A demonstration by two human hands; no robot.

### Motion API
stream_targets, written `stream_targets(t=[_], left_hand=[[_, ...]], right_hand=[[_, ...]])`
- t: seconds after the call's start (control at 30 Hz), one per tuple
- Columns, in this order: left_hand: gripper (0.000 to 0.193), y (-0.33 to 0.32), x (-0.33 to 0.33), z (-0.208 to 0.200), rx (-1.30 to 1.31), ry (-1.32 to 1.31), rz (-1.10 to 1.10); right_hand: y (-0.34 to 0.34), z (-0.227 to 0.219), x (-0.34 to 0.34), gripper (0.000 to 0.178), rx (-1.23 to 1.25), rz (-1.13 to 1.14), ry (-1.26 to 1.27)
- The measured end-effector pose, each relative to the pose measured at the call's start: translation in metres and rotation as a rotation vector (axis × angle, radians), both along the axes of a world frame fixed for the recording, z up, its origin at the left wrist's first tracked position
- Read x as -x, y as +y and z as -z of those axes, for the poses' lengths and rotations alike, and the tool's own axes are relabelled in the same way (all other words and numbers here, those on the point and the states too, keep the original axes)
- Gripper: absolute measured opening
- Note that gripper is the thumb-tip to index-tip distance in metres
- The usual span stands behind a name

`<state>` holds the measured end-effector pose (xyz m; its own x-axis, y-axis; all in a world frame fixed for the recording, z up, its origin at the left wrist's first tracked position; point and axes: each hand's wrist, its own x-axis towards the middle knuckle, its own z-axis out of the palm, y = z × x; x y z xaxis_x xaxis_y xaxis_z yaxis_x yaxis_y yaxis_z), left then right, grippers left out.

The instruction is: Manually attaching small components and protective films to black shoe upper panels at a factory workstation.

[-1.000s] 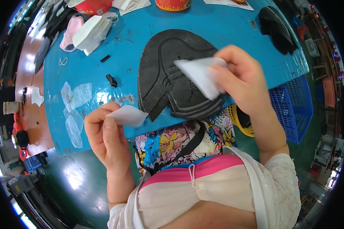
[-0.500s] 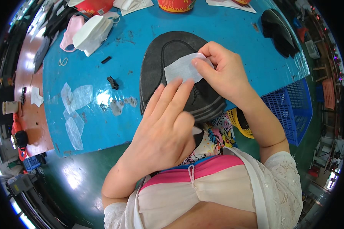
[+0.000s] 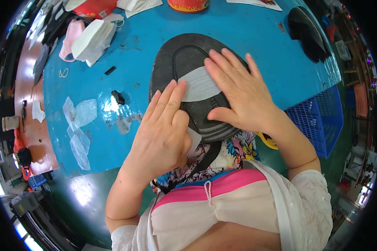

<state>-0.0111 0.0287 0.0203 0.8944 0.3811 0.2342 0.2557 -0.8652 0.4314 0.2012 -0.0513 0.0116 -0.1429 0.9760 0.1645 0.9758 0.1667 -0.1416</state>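
Observation:
A large dark grey, rounded moulded piece with curved grooves lies at the table's front edge, above my lap; its exact kind is unclear. Across its middle lies a whitish translucent patch. My right hand rests spread on the patch's right end, thumb apart on the dark surface. At the left end, three outstretched fingers of my left hand press down. The index finger of that hand is folded, and a small white sheet sticks out beside it, apparently pinched against the thumb, which is hidden.
Loose translucent patches and black scraps lie left on the blue table. Face masks and red tubs are farther back. Another black moulded piece lies far right, above a blue crate.
My right hand has let go of the patch's edge and flattened onto it. My left hand has shifted left and slightly down. The patch now lies flatter on the dark piece.

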Motion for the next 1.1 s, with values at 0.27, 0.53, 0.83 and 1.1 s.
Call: stream_targets(t=[0.27,0.53,0.83,1.1], left_hand=[[0.01,-0.021,-0.007,0.001,0.002,-0.078,0.055],[0.013,-0.027,0.032,0.012,-0.07,-0.069,-0.105],[0.003,-0.042,0.028,-0.013,0.897,-0.711,-0.333],[0.011,-0.035,0.011,-0.003,1.159,-0.763,-0.405]], right_hand=[[-0.01,0.001,-0.004,0.084,-0.007,0.045,-0.033],[-0.008,0.021,-0.022,0.042,-0.306,0.298,0.129],[-0.002,-0.003,-0.018,0.015,-0.373,0.404,1.144],[-0.066,0.009,-0.209,0.024,-0.131,0.849,0.968]])
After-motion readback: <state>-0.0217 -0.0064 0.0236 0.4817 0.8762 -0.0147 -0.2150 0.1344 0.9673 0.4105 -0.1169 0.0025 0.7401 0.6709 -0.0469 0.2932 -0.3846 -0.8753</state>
